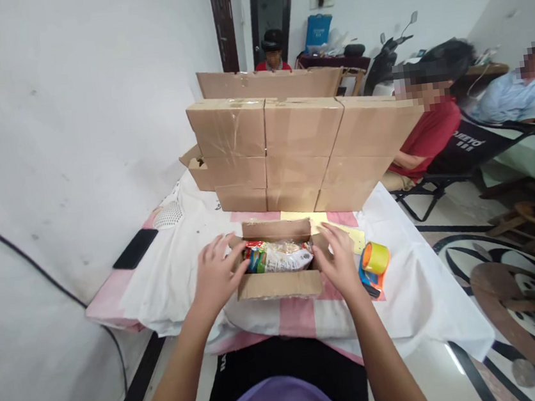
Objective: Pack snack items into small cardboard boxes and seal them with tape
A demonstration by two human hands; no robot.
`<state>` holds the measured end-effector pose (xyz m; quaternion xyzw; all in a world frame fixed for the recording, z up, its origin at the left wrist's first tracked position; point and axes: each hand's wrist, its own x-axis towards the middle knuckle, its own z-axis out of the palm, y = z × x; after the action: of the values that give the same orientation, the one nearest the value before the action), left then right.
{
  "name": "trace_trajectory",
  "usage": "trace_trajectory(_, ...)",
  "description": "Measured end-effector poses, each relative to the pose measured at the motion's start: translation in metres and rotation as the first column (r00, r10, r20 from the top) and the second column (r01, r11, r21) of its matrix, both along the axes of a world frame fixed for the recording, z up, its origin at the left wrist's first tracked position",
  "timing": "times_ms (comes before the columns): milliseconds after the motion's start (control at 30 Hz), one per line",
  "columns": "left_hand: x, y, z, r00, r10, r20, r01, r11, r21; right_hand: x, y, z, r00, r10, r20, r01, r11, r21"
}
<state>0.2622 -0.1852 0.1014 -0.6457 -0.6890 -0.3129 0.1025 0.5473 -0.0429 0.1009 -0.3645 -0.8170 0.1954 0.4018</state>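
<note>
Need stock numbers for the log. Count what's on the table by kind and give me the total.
Closed cardboard boxes in the stack: 9 visible from the front
Open cardboard box between the hands, with a snack packet inside: 1
Snack packet: 1
Tape dispenser: 1
Black phone: 1
Total: 13

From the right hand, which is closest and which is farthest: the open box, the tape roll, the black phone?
1. Open box: the right hand touches its right side.
2. Tape roll: just right of the hand.
3. Black phone: far left on the table.
</note>
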Motion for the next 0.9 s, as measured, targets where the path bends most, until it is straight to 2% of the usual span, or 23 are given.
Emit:
trace_trajectory(33,-0.006,-0.006,-0.008,0.991,0.041,0.129,-0.05,0.997,0.067,0.009,-0.002,-0.005,0.992,-0.072,-0.108,0.065,0.996,-0.062)
trace_trajectory(67,-0.011,-0.01,-0.018,0.961,0.037,0.273,-0.067,0.993,0.1,0.017,-0.004,-0.011,0.974,-0.091,-0.206,0.06,0.987,-0.151)
trace_trajectory(133,-0.016,-0.014,-0.039,0.864,-0.088,0.496,0.041,0.994,0.104,0.025,-0.008,-0.02,0.929,-0.006,-0.369,-0.12,0.94,-0.319)
trace_trajectory(200,-0.015,-0.011,-0.054,0.795,-0.231,0.561,0.236,0.97,0.065,0.024,-0.012,-0.025,0.886,0.128,-0.445,-0.326,0.855,-0.402)
trace_trajectory(267,-0.011,-0.007,-0.06,0.813,-0.311,0.492,0.371,0.928,-0.027,0.016,-0.015,-0.024,0.897,0.219,-0.383,-0.383,0.819,-0.428)
trace_trajectory(333,-0.008,-0.002,-0.056,0.874,-0.327,0.359,0.401,0.903,-0.152,0.007,-0.016,-0.021,0.939,0.239,-0.245,-0.324,0.854,-0.408)
trace_trajectory(467,-0.011,-0.001,-0.044,0.954,-0.289,0.086,0.301,0.896,-0.327,-0.003,-0.017,-0.016,0.971,0.236,-0.044,-0.239,0.929,-0.284)
trace_trajectory(600,-0.009,-0.002,-0.033,0.954,-0.285,-0.096,0.227,0.892,-0.391,-0.007,-0.02,-0.016,0.975,0.208,0.075,-0.19,0.963,-0.192)
trace_trajectory(767,0.017,0.002,-0.017,0.934,-0.298,-0.195,0.179,0.867,-0.464,-0.011,-0.026,-0.021,0.98,0.185,0.07,-0.17,0.97,-0.173)
trace_trajectory(900,0.035,0.005,0.003,0.935,-0.254,-0.249,0.081,0.833,-0.547,-0.01,-0.022,-0.021,0.985,0.149,-0.083,-0.162,0.969,-0.185)
